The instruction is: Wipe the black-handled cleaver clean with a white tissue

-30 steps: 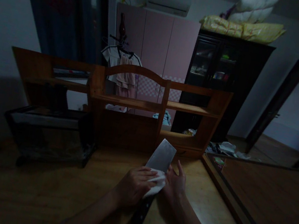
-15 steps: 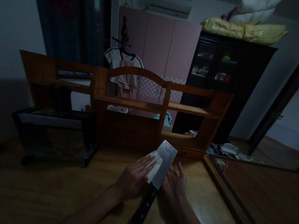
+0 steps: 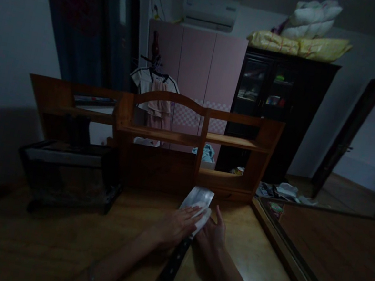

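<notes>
A cleaver (image 3: 203,195) with a broad metal blade and a black riveted handle is tilted above the wooden tabletop, its handle pointing toward me. My left hand (image 3: 176,227) presses a folded white tissue or cloth (image 3: 203,221) onto the blade, fingers laid over it. On the other side, my right hand (image 3: 213,237) supports the blade from behind and below, its thumb sticking up and its other fingers partly hidden. Neither hand is on the handle. The tissue and left fingers cover the lower part of the blade.
A wooden shelf unit (image 3: 163,134) stands along the tabletop's (image 3: 56,243) far edge. To the left sits a dark glass-sided tank (image 3: 65,177). A raised wooden edge (image 3: 283,254) borders the right side. Wardrobes and an open door are farther back.
My left hand and the tissue have slid across the blade to the right, toward my right hand. The cleaver's tilt has shifted, and the whole view has moved slightly.
</notes>
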The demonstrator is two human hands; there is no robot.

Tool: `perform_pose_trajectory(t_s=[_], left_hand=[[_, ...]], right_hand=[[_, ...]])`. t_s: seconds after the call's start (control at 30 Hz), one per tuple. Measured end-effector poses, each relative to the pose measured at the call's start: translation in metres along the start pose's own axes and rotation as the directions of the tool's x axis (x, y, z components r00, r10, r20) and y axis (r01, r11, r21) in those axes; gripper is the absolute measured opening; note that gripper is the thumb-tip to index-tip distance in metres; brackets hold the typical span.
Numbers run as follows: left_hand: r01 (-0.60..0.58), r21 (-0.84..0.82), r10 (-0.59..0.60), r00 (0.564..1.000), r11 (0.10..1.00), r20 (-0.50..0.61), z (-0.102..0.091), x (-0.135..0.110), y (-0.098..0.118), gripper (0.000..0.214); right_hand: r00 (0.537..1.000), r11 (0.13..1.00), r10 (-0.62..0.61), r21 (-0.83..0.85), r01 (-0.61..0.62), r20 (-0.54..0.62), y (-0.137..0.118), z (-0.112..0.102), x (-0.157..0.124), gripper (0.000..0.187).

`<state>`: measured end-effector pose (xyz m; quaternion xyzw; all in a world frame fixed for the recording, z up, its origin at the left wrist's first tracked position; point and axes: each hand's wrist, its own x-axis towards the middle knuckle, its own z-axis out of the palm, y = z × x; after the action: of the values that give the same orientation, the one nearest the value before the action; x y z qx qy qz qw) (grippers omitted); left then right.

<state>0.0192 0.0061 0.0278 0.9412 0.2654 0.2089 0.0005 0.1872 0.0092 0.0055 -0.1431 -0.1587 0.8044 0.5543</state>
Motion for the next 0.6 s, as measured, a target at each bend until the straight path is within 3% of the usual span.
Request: perform_pose_trajectory(t_s=[0.13, 0.43, 0.6], left_hand=[[0.112, 0.004, -0.112, 0.994, 0.994, -0.009, 0.011, 0.014, -0.017, 0.051], [0.167, 0.013, -0.163, 0.977, 0.986, -0.137, 0.036, 0.032, -0.056, 0.059], [0.17, 0.02, -0.166, 0.978, 0.985, -0.129, 0.034, 0.039, -0.053, 0.058]], right_hand=[[0.999, 1.0, -0.019, -0.022, 0.019, 0.032, 0.0, 0.0, -0.001, 0.038], [1.0, 0.998, 0.007, -0.062, -0.006, 0.023, -0.003, -0.004, -0.004, 0.047], [1.0, 0.998, 0.001, -0.064, -0.002, -0.011, -0.002, -0.001, -0.002, 0.046]])
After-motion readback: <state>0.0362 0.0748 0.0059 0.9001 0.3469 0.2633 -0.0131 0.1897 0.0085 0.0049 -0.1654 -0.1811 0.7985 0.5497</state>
